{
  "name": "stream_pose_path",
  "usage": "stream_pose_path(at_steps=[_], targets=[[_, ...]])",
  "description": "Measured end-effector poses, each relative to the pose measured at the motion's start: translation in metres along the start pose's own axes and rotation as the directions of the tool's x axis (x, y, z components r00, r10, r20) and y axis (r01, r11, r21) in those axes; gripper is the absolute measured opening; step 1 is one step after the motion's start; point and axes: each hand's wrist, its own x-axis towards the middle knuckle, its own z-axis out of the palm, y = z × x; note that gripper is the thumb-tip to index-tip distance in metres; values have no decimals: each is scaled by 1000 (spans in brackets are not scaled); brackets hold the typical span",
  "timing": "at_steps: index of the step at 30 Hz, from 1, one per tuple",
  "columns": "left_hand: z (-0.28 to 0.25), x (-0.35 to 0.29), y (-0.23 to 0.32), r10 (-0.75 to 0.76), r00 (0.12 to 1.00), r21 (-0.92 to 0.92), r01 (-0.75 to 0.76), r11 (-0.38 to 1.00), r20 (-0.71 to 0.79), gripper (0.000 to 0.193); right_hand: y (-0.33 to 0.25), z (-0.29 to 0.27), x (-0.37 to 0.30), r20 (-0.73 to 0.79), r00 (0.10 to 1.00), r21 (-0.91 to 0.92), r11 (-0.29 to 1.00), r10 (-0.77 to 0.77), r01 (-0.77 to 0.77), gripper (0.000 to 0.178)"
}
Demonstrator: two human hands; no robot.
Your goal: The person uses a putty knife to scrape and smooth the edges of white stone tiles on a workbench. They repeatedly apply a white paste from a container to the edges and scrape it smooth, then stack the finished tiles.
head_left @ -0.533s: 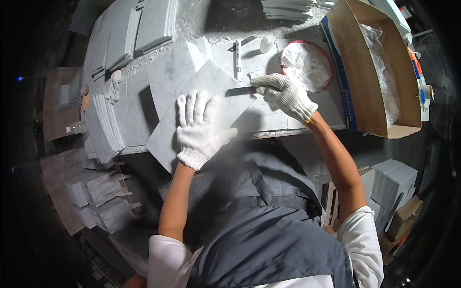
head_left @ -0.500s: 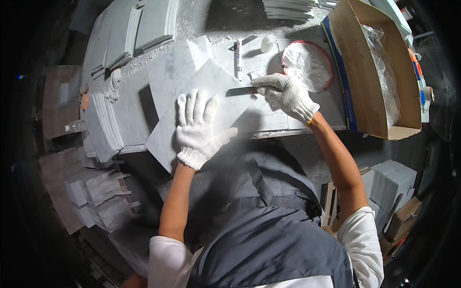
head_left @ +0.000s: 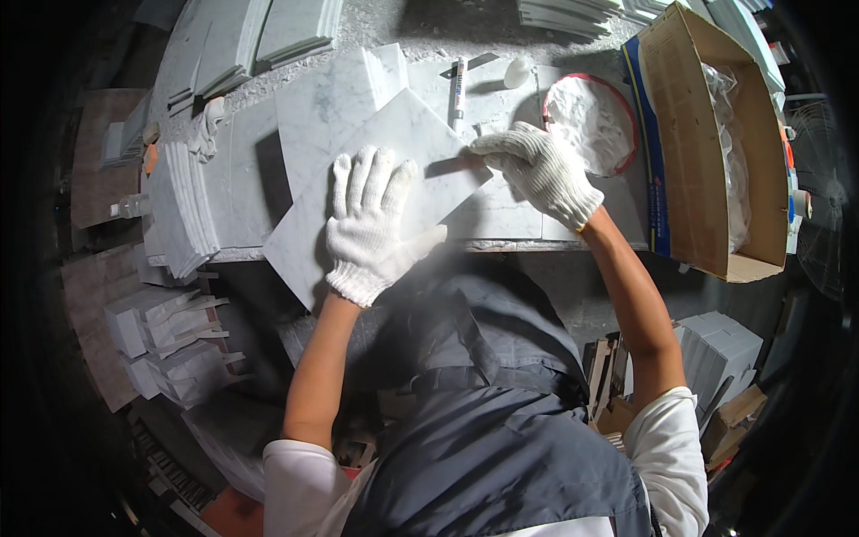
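My left hand [head_left: 371,224], in a white knitted glove, lies flat with fingers spread on a square white marble tile [head_left: 420,130]. The tile is turned at an angle, overlapping other tiles and jutting over the table's near edge. My right hand [head_left: 548,170], also gloved, grips a flat dark metal scraper blade [head_left: 447,166]. The blade, blurred now, lies over the tile's right part. Beyond the right hand is a round red-rimmed dish [head_left: 634,134] holding white powder or paste. A marker pen [head_left: 460,89] and a small white cup-like container [head_left: 517,73] stand farther back.
An open cardboard box [head_left: 761,179] with clear plastic inside stands at the right. Stacked tiles [head_left: 183,210] lean at the table's left, with more stacks [head_left: 300,36] at the back. Another flat dark blade [head_left: 479,63] lies behind the marker. White blocks [head_left: 720,353] sit low right.
The view has shifted slightly. My right hand has drawn the scraper blade a little toward me and left over the tile. My left hand stays pressed flat on the tile.
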Motion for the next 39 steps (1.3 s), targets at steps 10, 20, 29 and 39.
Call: stream_pose_path(at_steps=[10, 20, 29, 39], targets=[[3, 0, -1, -7, 1000, 2, 7, 1000, -11, 89, -4, 12, -20, -161, 987, -183, 983, -9, -21, 24], [2, 1, 1, -4, 1000, -11, 4, 1000, -16, 86, -20, 48, -33, -453, 891, -146, 987, -5, -69, 20], [4, 1, 1, -12, 1000, 15, 13, 1000, -25, 85, -41, 71, -59, -477, 820, 481, 875, 317, -59, 27], [7, -2, -1, 14, 999, 74, -10, 997, -50, 86, -15, 45, -138, 25, 788, 985, 118, 616, -123, 61]])
